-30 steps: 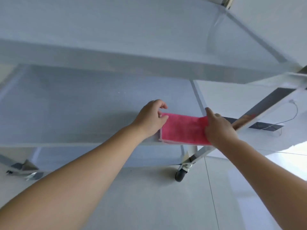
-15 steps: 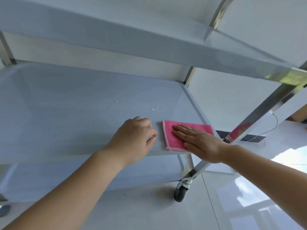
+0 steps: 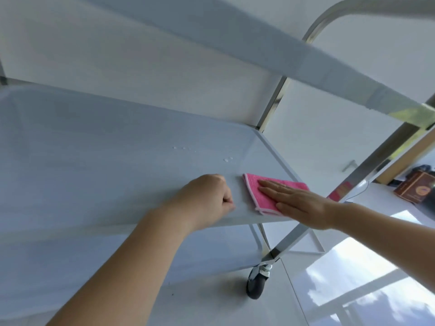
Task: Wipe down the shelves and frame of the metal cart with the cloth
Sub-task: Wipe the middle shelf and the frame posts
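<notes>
A folded pink cloth [image 3: 256, 192] lies flat on the middle shelf [image 3: 106, 165] of the metal cart, near its front right corner. My right hand [image 3: 299, 203] presses on the cloth with straight fingers. My left hand [image 3: 207, 201] rests on the shelf's front edge just left of the cloth, its fingers curled and holding nothing. A few water drops [image 3: 227, 159] sit on the shelf beyond the cloth. The top shelf [image 3: 270, 52] crosses above, and the shiny front right post [image 3: 367, 170] runs down to a black caster [image 3: 257, 284].
The bottom shelf [image 3: 141, 260] shows under my left forearm. A brown box [image 3: 415, 188] lies on the white floor at the far right. Bright window reflections cover the tiles at the lower right. A thin cable trails on the floor behind the post.
My left hand let go of the cloth's left edge and curled beside it. My right hand moved from the cloth's right edge to lie flat on top. The view tilted up.
</notes>
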`<state>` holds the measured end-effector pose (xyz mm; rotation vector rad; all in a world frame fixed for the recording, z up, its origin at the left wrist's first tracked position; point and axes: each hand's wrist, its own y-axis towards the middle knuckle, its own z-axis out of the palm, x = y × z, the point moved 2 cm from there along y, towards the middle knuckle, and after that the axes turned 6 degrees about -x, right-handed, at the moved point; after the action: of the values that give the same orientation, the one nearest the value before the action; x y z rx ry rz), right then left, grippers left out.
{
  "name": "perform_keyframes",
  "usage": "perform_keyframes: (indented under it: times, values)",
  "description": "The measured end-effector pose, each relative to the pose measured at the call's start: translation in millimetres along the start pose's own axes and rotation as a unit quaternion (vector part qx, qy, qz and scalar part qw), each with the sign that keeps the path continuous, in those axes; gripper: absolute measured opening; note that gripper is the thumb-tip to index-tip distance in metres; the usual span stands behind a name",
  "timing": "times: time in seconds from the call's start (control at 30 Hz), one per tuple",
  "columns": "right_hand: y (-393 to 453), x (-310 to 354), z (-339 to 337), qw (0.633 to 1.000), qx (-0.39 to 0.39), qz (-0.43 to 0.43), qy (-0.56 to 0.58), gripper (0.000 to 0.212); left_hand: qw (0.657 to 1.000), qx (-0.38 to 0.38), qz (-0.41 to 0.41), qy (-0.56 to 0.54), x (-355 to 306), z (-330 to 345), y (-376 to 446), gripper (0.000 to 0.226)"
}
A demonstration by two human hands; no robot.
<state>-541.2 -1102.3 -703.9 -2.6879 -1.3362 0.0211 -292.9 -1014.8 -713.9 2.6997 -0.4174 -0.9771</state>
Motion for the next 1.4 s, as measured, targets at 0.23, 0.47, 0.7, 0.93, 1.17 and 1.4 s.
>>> perform_keyframes:
  times: [0.23, 0.47, 0.7, 0.93, 1.17, 1.4]
  values:
    - [35, -45, 6, 0.999, -0.029, 0.030, 0.003, 0.047, 0.999, 0.021, 0.035, 0.023, 5, 1, 0, 0.021]
    - [91, -96, -1, 0.992, -0.050, 0.107, -0.032, 0.048, 0.999, 0.020, 0.027, -0.014, 8, 2, -1, 0.016]
    - [149, -129, -9, 0.986, -0.044, 0.162, -0.027, 0.050, 0.999, 0.025, 0.019, -0.014, 9, 3, 0, 0.014]
    - [193, -140, -15, 0.978, -0.054, 0.178, -0.088, 0.048, 0.999, 0.023, 0.029, -0.019, 10, 4, -2, 0.012]
    - [222, -139, -20, 0.974, -0.073, 0.173, -0.126, 0.045, 0.999, 0.018, 0.033, -0.025, 12, 5, -3, 0.011]
    - [223, -127, -21, 0.978, -0.076, 0.156, -0.120, 0.045, 0.999, 0.010, 0.040, -0.026, 10, 3, -4, 0.012]
